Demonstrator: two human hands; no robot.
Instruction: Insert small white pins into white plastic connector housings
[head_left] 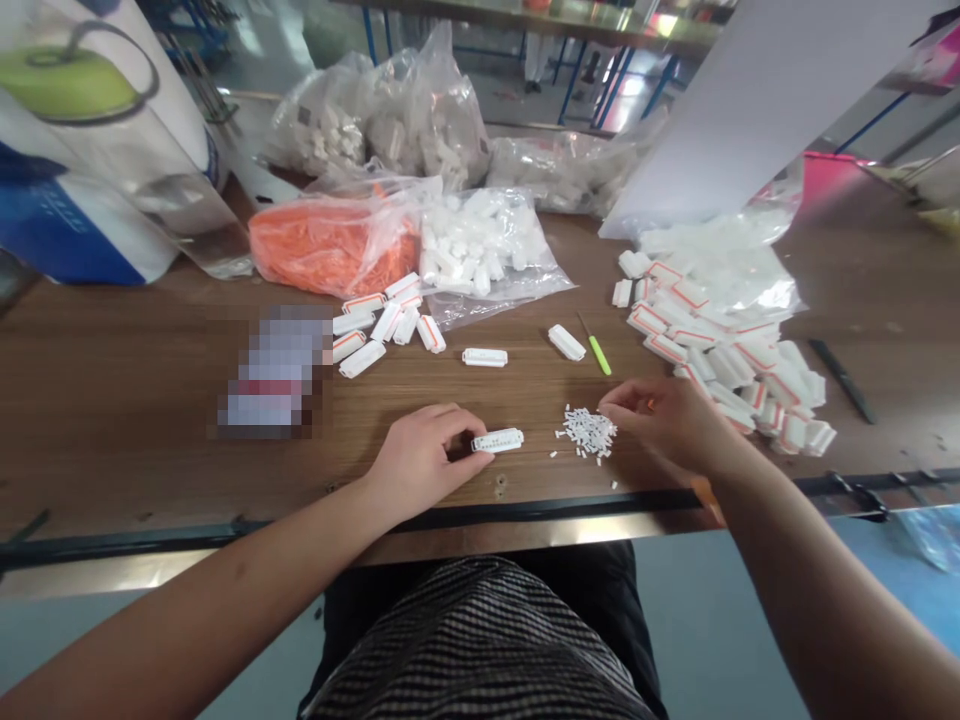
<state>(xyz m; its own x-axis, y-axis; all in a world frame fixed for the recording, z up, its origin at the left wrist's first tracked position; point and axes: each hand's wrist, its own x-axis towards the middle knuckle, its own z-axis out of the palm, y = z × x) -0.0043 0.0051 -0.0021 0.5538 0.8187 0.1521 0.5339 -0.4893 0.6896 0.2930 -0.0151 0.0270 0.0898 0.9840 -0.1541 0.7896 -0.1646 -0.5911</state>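
Observation:
My left hand (429, 455) grips one end of a white plastic connector housing (498, 441) between thumb and fingers, a row of small slots facing up. At the edge of a pile of tiny white plastic pieces (589, 431), my right hand (660, 415) has thumb and index finger pinched together. Whether a piece sits in that pinch is too small to tell. Two more white housings lie beyond my hands, a flat one (484, 357) and a slanted one (566, 342). Beside the slanted one is a thin tool with a green handle (599, 354).
Orange parts fill a clear bag (334, 245); white parts fill another bag (480, 240). White housings with orange strips lie heaped at left (390, 320) and right (735, 365). A black strip-like tool (841, 380) lies far right. A blurred-out object (274, 370) is at left. The table edge (540, 510) runs close in front.

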